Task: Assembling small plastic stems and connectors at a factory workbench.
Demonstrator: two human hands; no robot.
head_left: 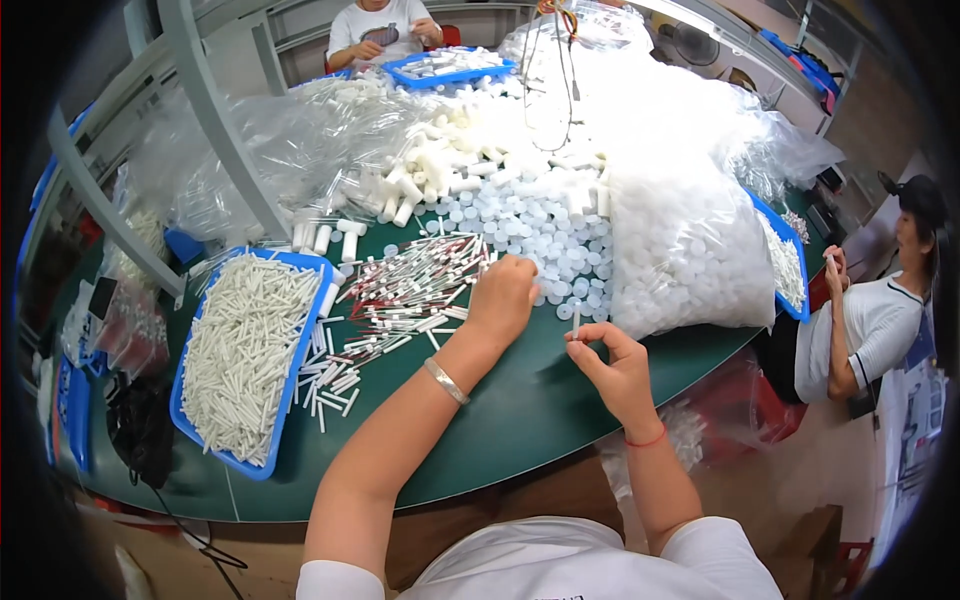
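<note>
My left hand [505, 298] is at the edge of a heap of translucent round caps [550, 225], its fingers curled together and the fingertips mostly hidden. Whatever it may hold cannot be made out. To its left lies a loose pile of slim white sticks with red parts [415, 285]. My right hand [617, 372], just above the table's near side, pinches a small thin stick [576, 318] upright between thumb and forefinger. A big clear bag full of pale caps [685, 240] stands beyond it on the right.
At left sits a blue tray [322, 300] of white sticks on the green table [480, 440]. White tubes [410, 190] and plastic bags [270, 140] fill the back. Metal posts [215, 110] rise at left. Other people sit across the table [385, 30] and at right [880, 310].
</note>
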